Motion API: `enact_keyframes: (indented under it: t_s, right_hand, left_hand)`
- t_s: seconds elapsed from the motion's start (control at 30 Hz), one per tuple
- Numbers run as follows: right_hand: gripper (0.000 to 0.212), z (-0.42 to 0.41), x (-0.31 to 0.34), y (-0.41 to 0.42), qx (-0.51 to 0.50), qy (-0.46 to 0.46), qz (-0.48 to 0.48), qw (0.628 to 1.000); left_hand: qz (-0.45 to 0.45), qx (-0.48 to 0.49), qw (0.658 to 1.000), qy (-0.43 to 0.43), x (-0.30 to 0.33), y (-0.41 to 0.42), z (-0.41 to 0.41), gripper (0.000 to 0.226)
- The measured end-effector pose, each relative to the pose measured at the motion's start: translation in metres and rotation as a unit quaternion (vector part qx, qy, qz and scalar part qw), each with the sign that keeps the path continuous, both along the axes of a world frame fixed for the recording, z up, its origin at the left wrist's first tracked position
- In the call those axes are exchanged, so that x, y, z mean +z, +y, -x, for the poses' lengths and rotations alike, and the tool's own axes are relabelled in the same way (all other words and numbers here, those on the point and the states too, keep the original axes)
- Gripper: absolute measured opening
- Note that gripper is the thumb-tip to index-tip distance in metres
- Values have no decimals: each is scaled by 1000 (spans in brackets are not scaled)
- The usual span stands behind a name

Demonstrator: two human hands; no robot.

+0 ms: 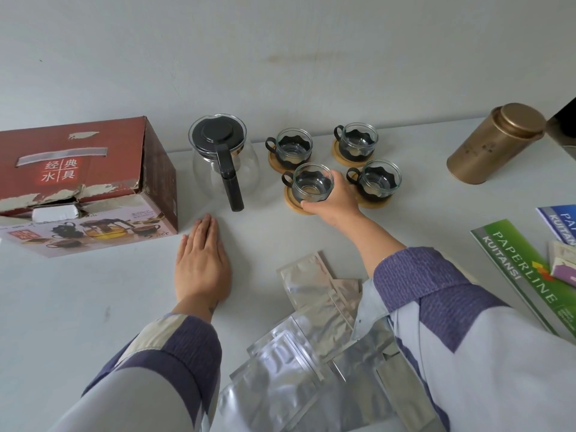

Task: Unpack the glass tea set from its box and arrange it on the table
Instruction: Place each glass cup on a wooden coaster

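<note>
The right hand (332, 199) curls its fingers round the near-left glass cup (312, 183), which sits on a wooden coaster (294, 203) toward the back of the white table (93, 307). Three more cups on coasters stand just beside it, one at the far left (294, 147), one at the far right (358, 142), one at the near right (378, 179). The left hand (202, 263) lies flat, fingers straight and together, palm on the table. Beyond its fingertips stands the glass teapot (225, 157), black lid on, and at the table's left edge the red box (90, 182). Silver foil pouches (311, 332) lie along the near edge.
</note>
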State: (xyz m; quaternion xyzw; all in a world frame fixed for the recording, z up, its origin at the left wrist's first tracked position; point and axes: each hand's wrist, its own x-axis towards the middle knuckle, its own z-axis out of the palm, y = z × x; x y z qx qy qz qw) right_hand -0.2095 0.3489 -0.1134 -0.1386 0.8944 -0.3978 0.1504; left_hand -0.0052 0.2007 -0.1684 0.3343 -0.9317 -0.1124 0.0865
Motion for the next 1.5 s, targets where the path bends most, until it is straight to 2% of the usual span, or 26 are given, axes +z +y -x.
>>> enact_keyframes:
  t_s: [0.27,0.67,0.83,1.0,1.17,1.3,1.5]
  right_hand:
    - [88,1,-4,2,6,-37,18,999]
    - [86,-3,-11,6,3,-52,34,998]
    - [87,-11,-13,7,-9,-31,47,998]
    - [100,-23,-12,16,-23,-42,64,997]
    - [80,-39,0,32,-13,-83,16,996]
    - [54,-51,26,59,36,-136,4,990]
    - [41,-25,82,121,12,-125,19,992]
  left_hand:
    - [6,4,1000,-1,0,0,0,50]
    - [1,1,1000,0,0,0,-1,51]
    - [2,-2,1000,0,-1,-1,-1,51]
    - [-13,-10,1000,-27,3,1,0,52]
    - [-42,-29,996,-67,22,15,2,58]
    - [-35,-82,996,-18,51,52,14,52]
    - [-45,-161,984,55,103,111,65,41]
